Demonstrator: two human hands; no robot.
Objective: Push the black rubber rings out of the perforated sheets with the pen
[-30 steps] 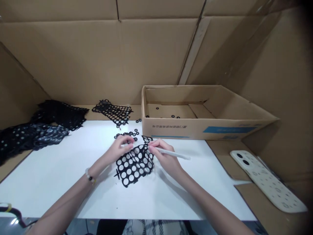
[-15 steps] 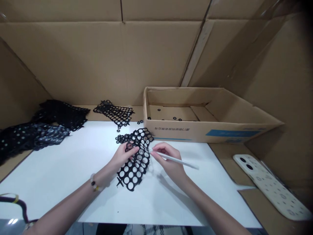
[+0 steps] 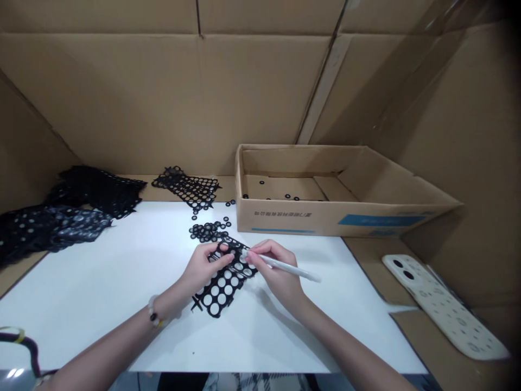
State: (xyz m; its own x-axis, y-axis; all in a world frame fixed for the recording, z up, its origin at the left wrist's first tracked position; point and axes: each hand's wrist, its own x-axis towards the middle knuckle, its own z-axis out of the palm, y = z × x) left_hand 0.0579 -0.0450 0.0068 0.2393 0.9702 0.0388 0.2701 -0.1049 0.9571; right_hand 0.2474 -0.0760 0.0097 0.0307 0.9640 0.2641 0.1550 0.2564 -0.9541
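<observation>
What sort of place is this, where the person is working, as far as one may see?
Probably a small handwork station, perhaps in a workshop: cardboard panels stand behind the white tabletop, a pile of small black rings lies on it, and an open carton holds a few similar rings.

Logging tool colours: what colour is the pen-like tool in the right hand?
The pen-like tool is white, best seen in the head view.

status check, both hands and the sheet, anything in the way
Left hand pinching perforated black sheet. Right hand gripping white pen-like tool, tip at sheet. Loose black rings heaped close beyond sheet.
</observation>
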